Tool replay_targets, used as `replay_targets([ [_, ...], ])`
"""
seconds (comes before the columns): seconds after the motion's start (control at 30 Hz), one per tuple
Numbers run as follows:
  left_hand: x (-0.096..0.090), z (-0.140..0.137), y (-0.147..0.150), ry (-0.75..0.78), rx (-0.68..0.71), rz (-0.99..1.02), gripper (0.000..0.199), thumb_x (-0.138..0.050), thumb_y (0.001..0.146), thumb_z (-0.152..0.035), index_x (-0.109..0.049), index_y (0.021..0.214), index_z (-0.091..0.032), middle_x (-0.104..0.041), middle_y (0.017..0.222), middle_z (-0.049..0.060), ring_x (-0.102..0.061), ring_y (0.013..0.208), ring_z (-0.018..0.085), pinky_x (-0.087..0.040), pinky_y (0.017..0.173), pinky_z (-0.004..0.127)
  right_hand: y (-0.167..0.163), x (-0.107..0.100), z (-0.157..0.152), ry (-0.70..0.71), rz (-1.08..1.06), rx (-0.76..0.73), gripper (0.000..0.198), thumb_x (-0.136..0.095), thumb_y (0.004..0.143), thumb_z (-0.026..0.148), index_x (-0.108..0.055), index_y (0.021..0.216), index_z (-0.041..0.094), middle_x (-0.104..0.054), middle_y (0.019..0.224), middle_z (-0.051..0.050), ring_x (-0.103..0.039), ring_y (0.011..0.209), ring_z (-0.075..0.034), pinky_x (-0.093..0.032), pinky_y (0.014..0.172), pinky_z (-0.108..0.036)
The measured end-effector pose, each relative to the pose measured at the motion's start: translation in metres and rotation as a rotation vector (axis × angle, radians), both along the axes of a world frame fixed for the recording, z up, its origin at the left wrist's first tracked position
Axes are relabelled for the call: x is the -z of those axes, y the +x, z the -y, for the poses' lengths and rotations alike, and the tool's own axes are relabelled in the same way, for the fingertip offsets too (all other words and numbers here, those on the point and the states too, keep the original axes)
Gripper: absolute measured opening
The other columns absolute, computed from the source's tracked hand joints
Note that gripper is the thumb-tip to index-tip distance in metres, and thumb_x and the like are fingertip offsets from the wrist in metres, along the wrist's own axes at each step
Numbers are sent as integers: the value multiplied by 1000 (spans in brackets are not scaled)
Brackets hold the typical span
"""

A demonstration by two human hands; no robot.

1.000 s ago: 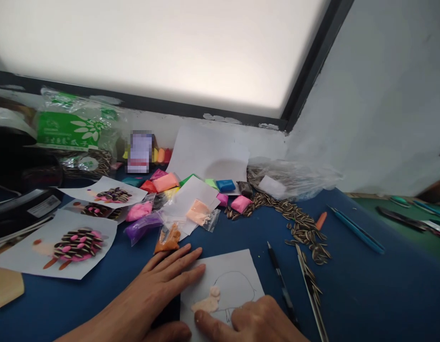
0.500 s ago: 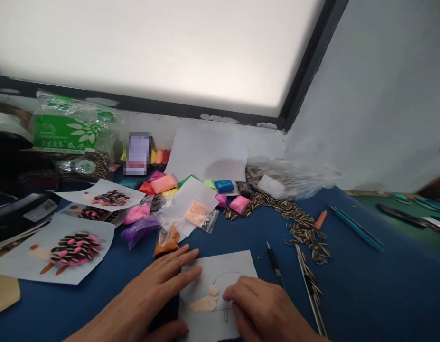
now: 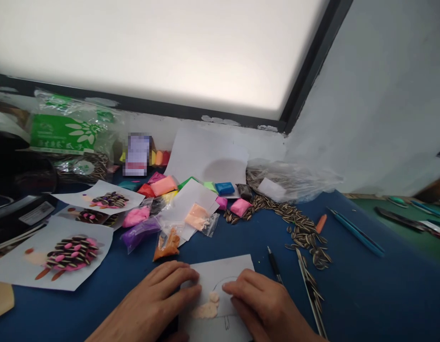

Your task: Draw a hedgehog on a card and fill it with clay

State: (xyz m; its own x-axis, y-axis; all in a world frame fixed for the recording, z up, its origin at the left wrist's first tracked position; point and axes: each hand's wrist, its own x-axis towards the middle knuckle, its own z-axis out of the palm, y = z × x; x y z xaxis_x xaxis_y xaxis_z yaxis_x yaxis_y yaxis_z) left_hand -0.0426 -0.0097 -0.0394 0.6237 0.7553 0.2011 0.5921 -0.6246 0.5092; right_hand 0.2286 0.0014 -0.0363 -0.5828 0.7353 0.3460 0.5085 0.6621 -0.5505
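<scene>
A white sheet of paper (image 3: 220,267) lies in front of me with a pencil-like line drawing of a curved back and small legs. Pale peach clay (image 3: 207,311) is pressed flat on its left part, with a small round lump joined above. My left hand (image 3: 163,297) rests over the paper's left edge, fingers stretched and slightly bent, holding nothing visible. On the drawing's right side is my right hand (image 3: 260,301), its fingers curled together and the index tip near the curved line. Whatever its fingertips may hold is hidden.
Sunflower seeds (image 3: 298,223), a black pen (image 3: 274,263), a metallic strip-like tool (image 3: 310,294) and blue tweezers (image 3: 357,232) lie to the right. Bagged orange clay (image 3: 168,244) and peach clay (image 3: 197,217) sit ahead. Finished seed hedgehog pictures (image 3: 72,254) are left.
My left hand's fingers have drawn in a little and bent more over the paper's edge. My right hand has shifted slightly up along the drawing. The camera view has moved slightly.
</scene>
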Motion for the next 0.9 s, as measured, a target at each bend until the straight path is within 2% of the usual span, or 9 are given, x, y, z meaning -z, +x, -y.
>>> replay_targets([
  [0.13, 3, 1, -1, -23, 3, 42, 61, -64, 76, -15, -61, 134, -34, -66, 142, 1, -61, 129, 31, -52, 109, 37, 1, -3, -1, -28, -14, 18, 21, -47, 95, 9, -65, 87, 17, -66, 76, -4, -61, 65, -15, -44, 59, -24],
  [0.23, 5, 3, -2, -24, 19, 68, 58, -61, 81, -14, -60, 135, -35, -62, 148, 0, -54, 138, 31, -47, 115, 39, 1, -6, 0, -43, -2, -2, 23, -46, 95, 9, -67, 95, 17, -69, 83, -6, -64, 71, -17, -46, 63, -24],
  [0.3, 6, 5, -1, -29, 26, 81, 57, -58, 84, -12, -60, 136, -36, -59, 152, 0, -55, 139, 28, -47, 114, 38, 1, -7, 0, 9, 64, -25, 28, -43, 93, 6, -69, 102, 15, -69, 85, -7, -64, 71, -18, -46, 63, -26],
  [0.43, 3, 7, 0, 1, 56, 83, 60, -54, 87, -10, -61, 139, -40, -50, 161, 0, -57, 137, 29, -49, 112, 39, 2, -8, -2, 141, 282, -82, 37, -44, 87, 3, -71, 110, 14, -67, 77, -6, -59, 63, -19, -37, 56, -28],
  [0.6, 1, 9, 2, 61, 90, 75, 37, -53, 104, -33, -66, 136, -46, -44, 164, -2, -54, 140, 34, -49, 111, 43, 4, -4, -5, 192, 323, -104, 36, -47, 87, 4, -73, 109, 15, -63, 73, -4, -54, 59, -17, -33, 55, -27],
  [0.73, 0, 10, 4, 62, 75, -43, 34, -57, 101, -33, -71, 130, -43, -45, 163, 1, -54, 140, 39, -49, 111, 47, 5, 2, -4, 226, 303, -124, 35, -51, 89, 8, -72, 117, 16, -61, 73, -4, -52, 58, -17, -32, 54, -27],
  [0.9, -3, 6, 3, 35, 108, -157, 40, -63, 98, -29, -68, 134, -46, -43, 164, 1, -52, 141, 39, -49, 111, 49, 4, 4, -4, 337, 307, -152, 33, -55, 93, 13, -71, 122, 17, -60, 71, -3, -48, 55, -17, -28, 51, -28],
])
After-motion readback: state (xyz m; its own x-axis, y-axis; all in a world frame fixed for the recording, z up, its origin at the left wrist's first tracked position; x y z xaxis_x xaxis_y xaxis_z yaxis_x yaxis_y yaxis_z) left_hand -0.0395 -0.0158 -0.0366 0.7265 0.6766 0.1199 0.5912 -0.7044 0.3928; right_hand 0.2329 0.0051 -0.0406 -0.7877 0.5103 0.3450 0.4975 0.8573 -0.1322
